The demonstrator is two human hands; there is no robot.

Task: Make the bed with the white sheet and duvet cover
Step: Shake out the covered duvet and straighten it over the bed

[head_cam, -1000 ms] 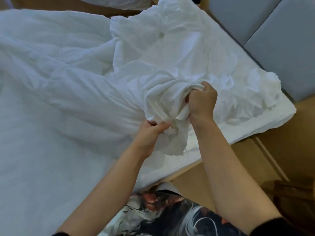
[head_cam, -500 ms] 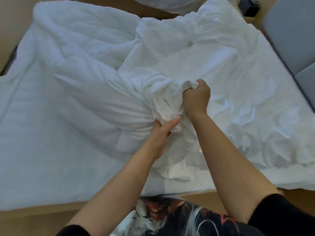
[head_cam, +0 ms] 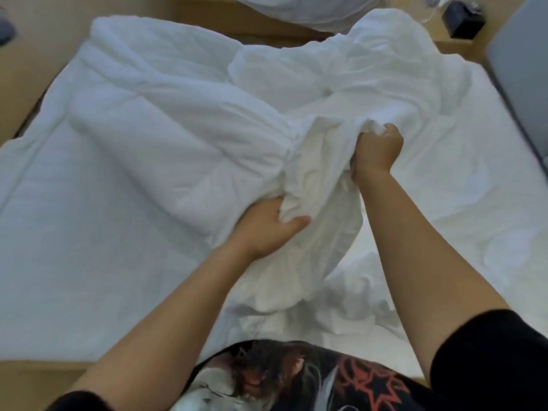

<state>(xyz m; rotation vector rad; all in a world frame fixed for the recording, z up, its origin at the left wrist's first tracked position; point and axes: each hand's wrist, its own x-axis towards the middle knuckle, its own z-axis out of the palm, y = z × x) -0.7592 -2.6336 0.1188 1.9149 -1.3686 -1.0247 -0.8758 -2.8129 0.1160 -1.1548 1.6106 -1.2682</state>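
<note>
Head view: left hand nearer, right hand beyond, both clamped on bunched cover, duvet stretching away leftward.

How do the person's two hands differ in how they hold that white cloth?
The right hand is a tight fist gripping the duvet cover farther out. The left hand lies nearer the body, thumb stretched out, pinching a lower fold. Both hold the same bunched cloth.

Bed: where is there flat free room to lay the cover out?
Near left sheet, between the duvet and the wooden frame, lies flat. Right side is bare but wrinkled. Centre is crowded: left hand and right hand grip the bunched cover there.
</note>
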